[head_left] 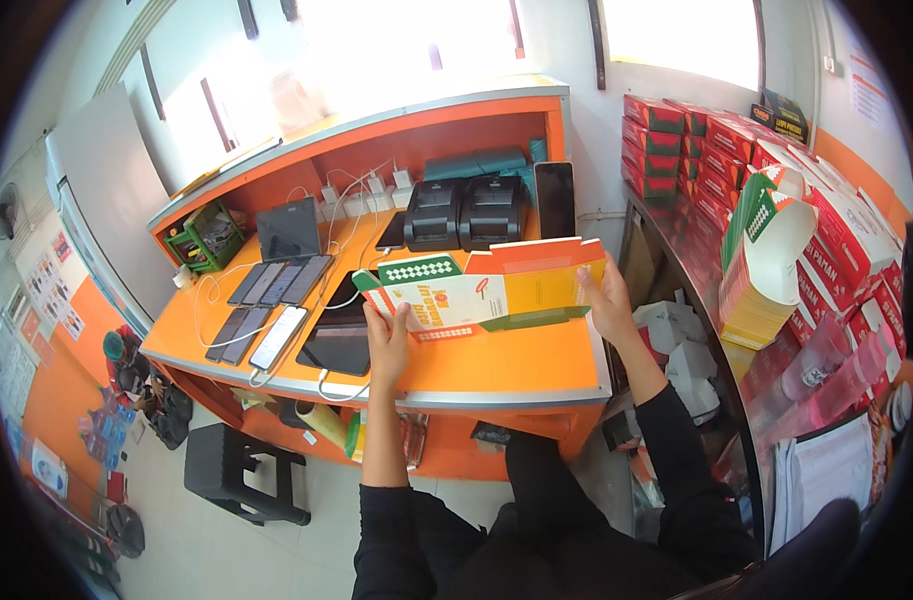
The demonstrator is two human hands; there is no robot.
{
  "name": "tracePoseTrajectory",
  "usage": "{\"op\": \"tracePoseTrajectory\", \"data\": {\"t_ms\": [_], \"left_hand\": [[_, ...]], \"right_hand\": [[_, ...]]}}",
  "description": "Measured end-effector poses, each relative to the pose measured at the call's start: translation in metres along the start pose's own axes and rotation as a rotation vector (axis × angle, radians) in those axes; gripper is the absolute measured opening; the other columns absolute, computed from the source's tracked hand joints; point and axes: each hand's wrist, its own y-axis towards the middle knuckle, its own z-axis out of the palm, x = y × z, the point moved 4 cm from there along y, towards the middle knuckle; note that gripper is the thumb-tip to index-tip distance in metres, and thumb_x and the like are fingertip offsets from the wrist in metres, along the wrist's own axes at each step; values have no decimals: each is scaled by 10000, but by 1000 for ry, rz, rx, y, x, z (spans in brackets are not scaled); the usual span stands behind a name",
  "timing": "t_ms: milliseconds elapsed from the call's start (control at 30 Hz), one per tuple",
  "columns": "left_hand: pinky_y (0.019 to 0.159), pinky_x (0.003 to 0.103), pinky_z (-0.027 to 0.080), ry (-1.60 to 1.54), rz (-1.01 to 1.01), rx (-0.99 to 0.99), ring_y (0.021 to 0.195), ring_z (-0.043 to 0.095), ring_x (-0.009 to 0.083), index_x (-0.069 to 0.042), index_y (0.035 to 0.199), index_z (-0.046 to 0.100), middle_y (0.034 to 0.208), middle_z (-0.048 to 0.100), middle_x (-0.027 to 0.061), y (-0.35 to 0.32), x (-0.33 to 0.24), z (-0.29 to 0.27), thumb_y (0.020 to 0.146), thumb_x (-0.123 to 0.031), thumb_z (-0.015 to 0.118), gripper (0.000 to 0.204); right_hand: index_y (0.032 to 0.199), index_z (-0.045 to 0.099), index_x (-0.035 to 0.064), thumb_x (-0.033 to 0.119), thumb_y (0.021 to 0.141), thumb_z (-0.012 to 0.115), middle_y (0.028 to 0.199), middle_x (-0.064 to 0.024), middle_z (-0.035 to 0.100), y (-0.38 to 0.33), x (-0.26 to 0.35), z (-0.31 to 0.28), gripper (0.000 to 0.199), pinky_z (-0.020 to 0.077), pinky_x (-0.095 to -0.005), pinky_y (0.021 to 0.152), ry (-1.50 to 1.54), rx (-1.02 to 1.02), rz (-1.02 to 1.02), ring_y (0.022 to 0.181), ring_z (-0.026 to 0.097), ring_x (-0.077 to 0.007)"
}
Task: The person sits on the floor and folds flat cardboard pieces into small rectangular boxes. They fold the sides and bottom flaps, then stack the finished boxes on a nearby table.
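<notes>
Orange across its top, the table [562, 362] carries phones [277, 283] toward its left edge, a tablet [337, 342] by its front edge and two printers [465, 215] farther back. From my remote seat I see the carton [492, 290] held up over the table's right half, near the front edge. The left hand [389, 338] has its grip around the carton's left end; the right hand [609, 300] clasps the right end. Flaps [422, 269] stick out loosely, so I judge the step to be shaping it. Next, I think, calls for squaring the walls and tucking flaps, like the nested cartons [762, 290] on the side table [659, 212].
</notes>
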Motion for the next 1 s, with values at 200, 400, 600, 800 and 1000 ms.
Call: {"op": "tracePoseTrajectory", "data": {"t_ms": [200, 400, 600, 800, 1000], "left_hand": [[1059, 468, 283, 412, 253, -363, 1327, 321, 340, 6, 1448, 195, 1453, 243, 205, -31, -35, -17, 756, -218, 784, 936], [1029, 470, 214, 732, 464, 362, 1225, 463, 208, -129, 1279, 536, 1300, 501, 83, -143, -118, 49, 652, -230, 802, 688], [924, 425, 266, 723, 492, 298, 1008, 600, 132, -177, 1066, 664, 1054, 623, -12, -171, -85, 51, 638, -226, 788, 448], [861, 393, 333, 893, 468, 317, 1004, 591, 165, -89, 1076, 632, 1047, 615, 33, -173, -107, 64, 680, -152, 743, 416], [729, 382, 441, 814, 349, 735, 828, 609, 283, -21, 902, 601, 889, 625, 113, -130, -119, 70, 729, -76, 673, 196]], "right_hand": [[1012, 614, 87, 61, 837, 619, 922, -81, 601, -45, 91, 6, 177, 470, -308, 740, -589, 174, -712, 850, 615, -193], [941, 673, 83, 93, 729, 640, 932, -44, 624, -116, 114, 44, 214, 488, -302, 688, -865, 592, -740, 842, 630, -199], [977, 660, 31, 128, 691, 684, 977, -77, 635, -129, 99, 41, 303, 516, -337, 780, -848, 660, -461, 922, 627, -239], [968, 643, 0, 84, 701, 667, 1011, -113, 635, -133, 91, 36, 281, 509, -343, 829, -956, 687, -443, 959, 616, -252], [860, 646, -1, 128, 778, 650, 919, -136, 656, -88, 88, 48, 153, 499, -369, 746, -744, 971, -169, 869, 626, -283]]}}
